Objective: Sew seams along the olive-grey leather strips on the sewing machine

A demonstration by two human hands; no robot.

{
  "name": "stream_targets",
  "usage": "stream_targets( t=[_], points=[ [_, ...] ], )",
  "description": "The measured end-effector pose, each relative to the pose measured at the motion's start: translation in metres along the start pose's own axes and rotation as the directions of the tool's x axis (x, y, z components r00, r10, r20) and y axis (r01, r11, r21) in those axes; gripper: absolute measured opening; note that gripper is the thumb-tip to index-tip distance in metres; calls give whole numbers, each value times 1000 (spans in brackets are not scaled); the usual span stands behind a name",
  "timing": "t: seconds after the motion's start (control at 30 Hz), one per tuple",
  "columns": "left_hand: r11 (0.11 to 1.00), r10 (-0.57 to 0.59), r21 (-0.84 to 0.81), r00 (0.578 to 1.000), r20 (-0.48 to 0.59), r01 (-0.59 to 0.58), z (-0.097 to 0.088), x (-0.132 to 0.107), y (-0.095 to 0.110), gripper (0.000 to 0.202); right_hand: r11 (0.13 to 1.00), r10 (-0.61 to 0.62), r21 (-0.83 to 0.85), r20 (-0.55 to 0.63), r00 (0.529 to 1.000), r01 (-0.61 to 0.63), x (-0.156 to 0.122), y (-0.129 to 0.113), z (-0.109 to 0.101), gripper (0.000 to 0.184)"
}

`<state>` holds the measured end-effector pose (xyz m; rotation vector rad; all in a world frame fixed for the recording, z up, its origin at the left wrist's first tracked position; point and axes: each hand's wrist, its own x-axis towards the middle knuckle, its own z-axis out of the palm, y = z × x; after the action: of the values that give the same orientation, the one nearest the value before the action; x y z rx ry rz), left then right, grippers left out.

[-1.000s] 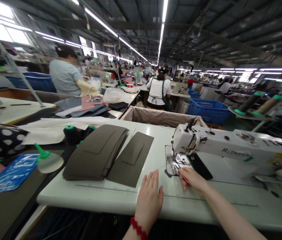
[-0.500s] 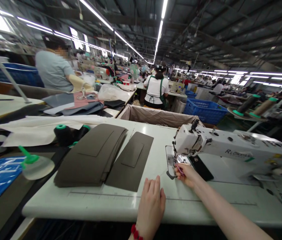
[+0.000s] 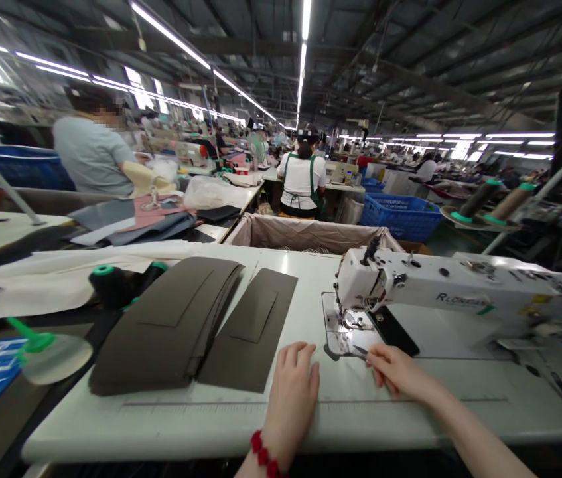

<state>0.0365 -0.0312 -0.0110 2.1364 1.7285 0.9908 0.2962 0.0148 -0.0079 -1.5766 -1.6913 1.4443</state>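
Note:
My left hand (image 3: 290, 392) lies flat on the white table (image 3: 171, 425), fingers stretched out and together, holding nothing, just right of a single dark grey fabric panel (image 3: 251, 335). A red bead bracelet circles its wrist. My right hand (image 3: 395, 370) is pinched on a small thin tool, too small to name, in front of the needle plate (image 3: 341, 332) of the white sewing machine (image 3: 450, 292). A stack of the same grey panels (image 3: 171, 325) lies left of the single one.
Black thread cones (image 3: 111, 284) and a clear cone with a green tip (image 3: 46, 355) stand at the left. A lined bin (image 3: 310, 232) sits behind the table, a blue crate (image 3: 400, 216) beyond. Other people sew at tables farther back.
My right hand has drawn back from under the needle toward me and a little right. My left hand stays flat on the table. The camera has turned slightly.

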Motion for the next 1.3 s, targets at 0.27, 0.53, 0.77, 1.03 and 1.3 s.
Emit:
stream_targets(
  t=[0.27,0.53,0.77,1.03,1.3],
  points=[
    [998,-26,59,982,189,15,38,117,4,21,982,-184,-34,-361,914,184,-14,26,17,34],
    [994,-59,109,956,288,29,63,133,8,15,963,-263,-55,-398,879,263,-17,23,12,33],
    [998,-61,46,952,299,50,28,124,0,10,956,-282,-36,-384,879,291,-20,22,9,32],
    [988,-3,-131,872,489,77,10,93,-4,16,948,-304,-29,-366,879,316,-21,22,8,33],
    [996,-90,1,977,196,92,3,145,-31,39,945,-317,-49,-368,874,322,-23,23,8,34]
  ],
)
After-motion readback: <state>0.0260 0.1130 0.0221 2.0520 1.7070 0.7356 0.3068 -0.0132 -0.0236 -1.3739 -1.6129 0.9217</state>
